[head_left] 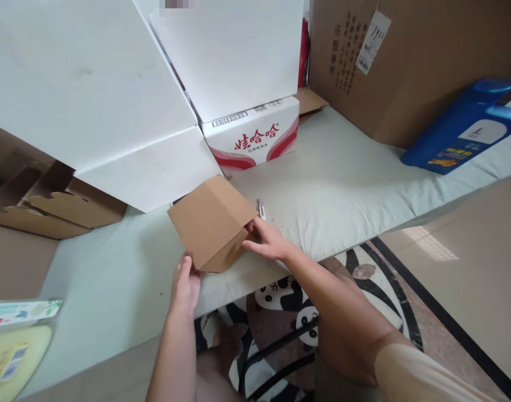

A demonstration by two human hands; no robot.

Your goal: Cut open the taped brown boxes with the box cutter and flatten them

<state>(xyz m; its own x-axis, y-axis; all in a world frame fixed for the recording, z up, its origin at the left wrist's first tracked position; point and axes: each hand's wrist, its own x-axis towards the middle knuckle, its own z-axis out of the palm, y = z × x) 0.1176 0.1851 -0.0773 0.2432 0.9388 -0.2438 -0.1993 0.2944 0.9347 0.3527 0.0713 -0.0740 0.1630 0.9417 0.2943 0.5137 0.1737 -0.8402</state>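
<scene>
A small brown cardboard box [213,218] sits tilted near the front edge of the cloth-covered surface, with a flap or panel facing up. My left hand [186,282] grips its lower left corner, thumb on top and the other fingers hidden beneath. At the right side, my right hand [266,237] touches the box edge with its fingertips, some tucked behind the cardboard; its thumb stands apart from the fingers. A thin metallic item [261,209] lies just beyond the right hand, too small to name.
Behind stand large white boxes [142,167] and a white-and-red carton [255,137]. A big brown carton [389,84] and a blue bottle [460,128] are at right. Brown cardboard trays [67,212] lie left, a yellow bottle [17,357] at lower left. A panda-patterned mat [280,293] lies below.
</scene>
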